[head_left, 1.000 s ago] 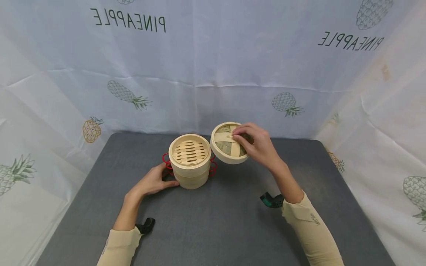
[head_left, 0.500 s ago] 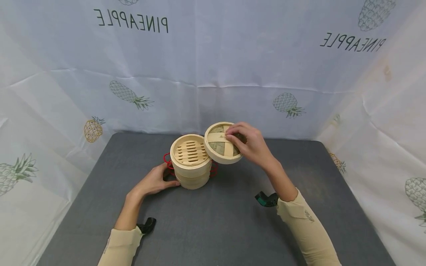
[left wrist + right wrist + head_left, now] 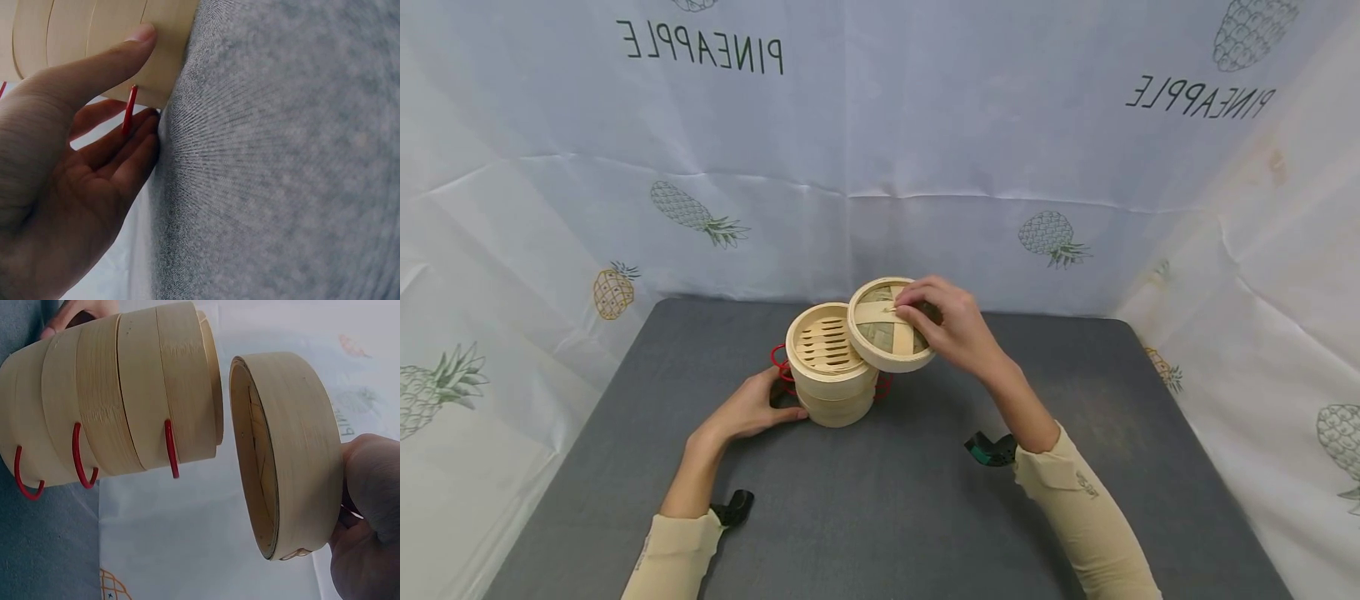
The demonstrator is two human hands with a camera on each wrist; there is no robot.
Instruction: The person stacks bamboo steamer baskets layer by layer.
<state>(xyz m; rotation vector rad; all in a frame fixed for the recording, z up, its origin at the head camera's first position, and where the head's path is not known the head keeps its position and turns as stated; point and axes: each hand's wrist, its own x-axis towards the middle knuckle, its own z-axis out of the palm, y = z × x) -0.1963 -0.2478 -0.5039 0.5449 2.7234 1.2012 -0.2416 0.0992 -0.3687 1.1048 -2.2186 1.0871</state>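
Note:
A stacked bamboo steamer (image 3: 833, 402) stands upright on the table, its slatted top tier (image 3: 826, 342) partly exposed. My left hand (image 3: 747, 408) holds its lower left side, thumb laid along the bamboo wall. In the left wrist view the fingers (image 3: 119, 156) are beside a red handle (image 3: 129, 112). With thumb and fingers, my right hand (image 3: 953, 327) pinches the top of the round woven lid (image 3: 874, 335). The lid is tilted and overlaps the steamer's right rim in the head view. In the right wrist view, a gap separates the lid (image 3: 306, 444) from the stack (image 3: 97, 406).
The dark grey table (image 3: 865, 517) runs up to a white curtain (image 3: 925, 125) printed with pineapples, which hangs behind and on both sides. Black wrist devices (image 3: 733, 508) extend from both sleeves. More red handles (image 3: 78, 456) stick out from the steamer's side.
My right hand has carried the lid leftward, from beside the steamer to partly over its right rim. The left hand and the steamer have stayed in place.

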